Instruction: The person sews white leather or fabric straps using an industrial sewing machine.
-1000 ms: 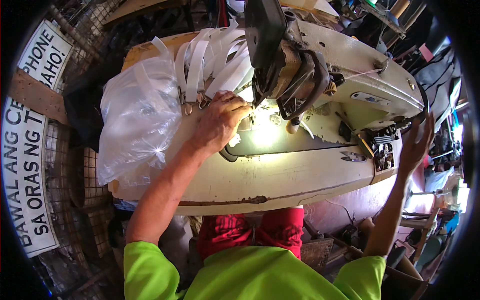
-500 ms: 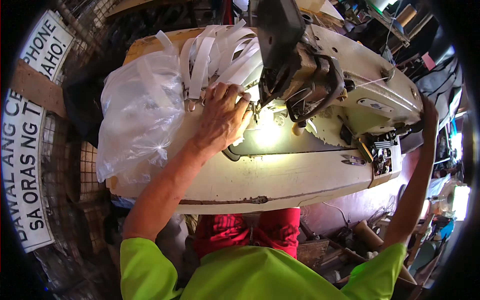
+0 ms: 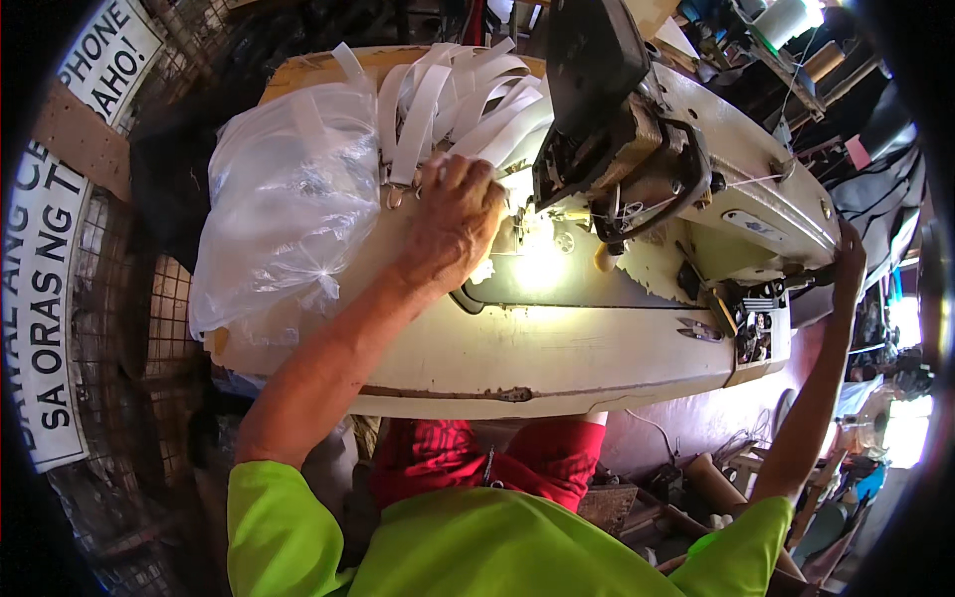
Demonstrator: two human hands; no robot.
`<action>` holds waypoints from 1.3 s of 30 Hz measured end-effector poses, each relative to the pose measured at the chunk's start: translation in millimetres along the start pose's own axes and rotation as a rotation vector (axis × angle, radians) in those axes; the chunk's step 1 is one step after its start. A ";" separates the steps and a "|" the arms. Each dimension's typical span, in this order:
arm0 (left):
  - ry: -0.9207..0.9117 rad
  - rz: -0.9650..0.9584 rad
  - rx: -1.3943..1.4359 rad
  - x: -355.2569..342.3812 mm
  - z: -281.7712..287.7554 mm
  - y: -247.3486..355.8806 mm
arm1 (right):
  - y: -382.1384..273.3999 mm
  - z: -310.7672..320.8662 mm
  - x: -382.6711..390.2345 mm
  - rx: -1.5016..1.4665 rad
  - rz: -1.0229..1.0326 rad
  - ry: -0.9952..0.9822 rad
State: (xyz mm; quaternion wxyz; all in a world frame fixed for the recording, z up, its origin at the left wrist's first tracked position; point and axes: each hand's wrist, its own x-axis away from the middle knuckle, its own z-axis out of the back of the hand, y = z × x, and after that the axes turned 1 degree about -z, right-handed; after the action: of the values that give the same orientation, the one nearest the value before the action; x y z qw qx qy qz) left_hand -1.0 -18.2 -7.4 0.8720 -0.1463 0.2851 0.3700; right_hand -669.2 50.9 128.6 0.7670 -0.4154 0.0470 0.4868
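My left hand point(image 3: 453, 224) is closed beside the needle area of a cream sewing machine point(image 3: 746, 184), its fingers curled over a white strap whose pale end shows under the palm. Behind that hand, a bundle of white straps point(image 3: 428, 104) lies looped on the machine table, with small metal rings point(image 3: 396, 197) at some near ends. At the machine's far right end my right hand point(image 3: 849, 261) is closed around the dark handwheel point(image 3: 824, 277); its fingertips are mostly hidden. A lamp lights the metal plate below the needle, where the machine head hides part of the work.
A knotted clear plastic bag point(image 3: 288, 209) of white material sits left of the straps. Thread snips point(image 3: 701, 329) lie near a small parts tray point(image 3: 758, 338) at the table's right. A wire mesh with a lettered sign point(image 3: 55, 308) stands at left.
The whole view has shifted slightly, carrying the machine and straps rightward in the picture. Both hands stay at their places. The white thread near the needle now hangs in a looser loop.
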 end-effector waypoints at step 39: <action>0.099 0.562 -0.025 152.5 123.1 -62.9 | -216.4 -150.3 339.1 -0.088 0.341 -0.145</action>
State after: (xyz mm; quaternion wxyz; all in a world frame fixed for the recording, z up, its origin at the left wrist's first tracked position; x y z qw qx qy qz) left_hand 178.7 81.9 0.9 0.7185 -0.0901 0.3523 0.5929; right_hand -272.4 149.0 -2.9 0.6558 -0.3984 0.0400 0.6400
